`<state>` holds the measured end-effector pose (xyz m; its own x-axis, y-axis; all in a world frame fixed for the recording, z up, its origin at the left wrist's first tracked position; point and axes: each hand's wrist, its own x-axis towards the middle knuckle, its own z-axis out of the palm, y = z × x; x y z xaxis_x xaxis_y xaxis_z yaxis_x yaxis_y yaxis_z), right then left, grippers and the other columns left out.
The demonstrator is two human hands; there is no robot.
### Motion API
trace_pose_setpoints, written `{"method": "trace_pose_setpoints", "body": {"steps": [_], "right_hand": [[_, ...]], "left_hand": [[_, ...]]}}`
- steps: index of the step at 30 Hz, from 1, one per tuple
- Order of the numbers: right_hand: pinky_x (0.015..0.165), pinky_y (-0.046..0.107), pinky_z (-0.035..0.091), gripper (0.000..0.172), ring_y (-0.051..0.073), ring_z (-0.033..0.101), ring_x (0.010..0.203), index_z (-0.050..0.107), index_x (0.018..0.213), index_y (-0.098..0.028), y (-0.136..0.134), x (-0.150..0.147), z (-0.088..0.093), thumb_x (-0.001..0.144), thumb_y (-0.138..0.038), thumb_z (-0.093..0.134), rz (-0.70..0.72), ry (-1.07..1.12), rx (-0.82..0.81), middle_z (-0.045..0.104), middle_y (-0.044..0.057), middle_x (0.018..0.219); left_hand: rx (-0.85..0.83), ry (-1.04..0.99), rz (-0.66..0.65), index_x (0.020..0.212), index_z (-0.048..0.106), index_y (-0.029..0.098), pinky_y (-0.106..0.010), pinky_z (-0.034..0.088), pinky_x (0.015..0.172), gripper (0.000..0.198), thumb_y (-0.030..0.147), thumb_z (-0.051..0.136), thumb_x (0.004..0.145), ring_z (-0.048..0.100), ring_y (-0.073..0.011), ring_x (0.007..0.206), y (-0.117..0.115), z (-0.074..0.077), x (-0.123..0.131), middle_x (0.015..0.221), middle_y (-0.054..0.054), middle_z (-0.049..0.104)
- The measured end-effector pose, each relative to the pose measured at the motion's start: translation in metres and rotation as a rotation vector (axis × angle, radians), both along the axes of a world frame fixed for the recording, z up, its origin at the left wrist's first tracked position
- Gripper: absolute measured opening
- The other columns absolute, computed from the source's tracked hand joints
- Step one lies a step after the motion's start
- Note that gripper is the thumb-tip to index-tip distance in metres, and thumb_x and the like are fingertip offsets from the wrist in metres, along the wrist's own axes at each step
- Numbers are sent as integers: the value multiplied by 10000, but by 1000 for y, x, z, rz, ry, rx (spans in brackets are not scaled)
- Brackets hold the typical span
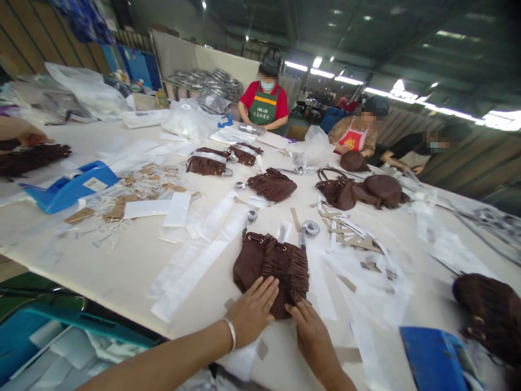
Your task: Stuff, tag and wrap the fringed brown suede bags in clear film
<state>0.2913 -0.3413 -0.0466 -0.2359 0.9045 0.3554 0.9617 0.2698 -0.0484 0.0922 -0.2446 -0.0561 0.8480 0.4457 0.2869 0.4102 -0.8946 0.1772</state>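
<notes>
Your left hand (pixel 252 310) and right hand (pixel 310 327) lie open and flat, gripping nothing, on the near edge of the brown fringed bag (pixel 266 260), which rests on the worktop (pixel 134 255) beside white paper strips (pixel 199 263), apparently pinned flat by palm pressure.

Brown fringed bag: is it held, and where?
Not gripped: left hand and right hand lie flat on the near edge of the brown fringed bag.

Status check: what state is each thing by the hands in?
Fringed bag: flat on the table, fringe up.
Left hand: open, palm down on the bag.
Right hand: open, fingers on the bag's near edge.
Far bag: wrapped in a white paper band.
</notes>
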Motion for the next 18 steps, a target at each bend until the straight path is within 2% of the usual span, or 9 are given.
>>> {"method": "trace_pose_setpoints", "body": {"steps": [2, 4, 6, 8, 10, 12, 14, 16, 18], "right_hand": [[858, 387, 569, 463, 223, 644, 1018, 615, 1126, -240, 9, -5, 35, 812, -5, 367, -75, 48, -38, 688, 73, 1075], [930, 423, 528, 470, 236, 609, 1104, 550, 1248, -260, 27, -13, 66, 855, -57, 389, -205, 133, 33, 641, 75, 1218], [1044, 463, 445, 498, 245, 519, 1245, 462, 1351, -259, 49, -21, 76, 885, -93, 396, -261, 264, 113, 545, 85, 1358], [1083, 490, 403, 524, 250, 437, 1327, 405, 1400, -248, 69, -24, 57, 898, -101, 372, -229, 342, 128, 453, 99, 1442], [1057, 527, 421, 542, 259, 417, 1340, 416, 1396, -248, 79, -21, 19, 889, -80, 321, -149, 329, 107, 435, 112, 1448], [1041, 549, 432, 554, 261, 428, 1326, 413, 1401, -235, 81, -12, -21, 881, -72, 313, -156, 330, 63, 456, 131, 1417], [1049, 559, 420, 558, 262, 419, 1328, 397, 1410, -226, 78, -2, -45, 879, -73, 318, -157, 324, 7, 449, 140, 1415], [1048, 553, 423, 571, 263, 425, 1320, 390, 1410, -219, 75, 3, -46, 865, -62, 326, -140, 287, -20, 447, 143, 1411], [1022, 541, 445, 581, 274, 452, 1289, 421, 1388, -210, 78, -2, -26, 837, -42, 345, -131, 211, -21, 474, 149, 1385]], "left_hand": [[10, 37, 14, 1469, 309, 82, -449, 99, 1210, 606, 387, 439, 961, 99, -254, 1474, -2, -8, 0, 1575, -134, 211], [13, 57, 16, 1474, 298, 79, -448, 85, 1210, 607, 387, 425, 967, 93, -258, 1474, -1, -10, 0, 1581, -130, 189], [8, 69, 20, 1474, 299, 74, -442, 83, 1210, 600, 385, 409, 972, 94, -261, 1474, 1, -7, 0, 1583, -128, 179], [2, 74, 15, 1474, 298, 69, -432, 83, 1210, 599, 382, 402, 974, 97, -259, 1474, 3, -5, 0, 1583, -127, 177], [1, 66, 8, 1474, 300, 66, -428, 87, 1210, 592, 373, 393, 977, 105, -252, 1474, 4, -5, 1, 1581, -127, 184], [5, 50, -1, 1471, 303, 60, -434, 93, 1208, 585, 366, 381, 980, 115, -251, 1473, 4, -6, 0, 1578, -131, 194], [8, 35, 1, 1469, 307, 56, -441, 98, 1207, 583, 366, 376, 980, 126, -255, 1471, 4, -7, -2, 1576, -133, 203], [10, 16, 6, 1466, 317, 60, -438, 102, 1207, 584, 376, 375, 979, 137, -256, 1470, 4, -9, -4, 1573, -129, 220], [9, -6, 17, 1462, 328, 67, -427, 111, 1208, 573, 371, 368, 979, 151, -250, 1467, 4, -10, -6, 1569, -118, 246]]}}
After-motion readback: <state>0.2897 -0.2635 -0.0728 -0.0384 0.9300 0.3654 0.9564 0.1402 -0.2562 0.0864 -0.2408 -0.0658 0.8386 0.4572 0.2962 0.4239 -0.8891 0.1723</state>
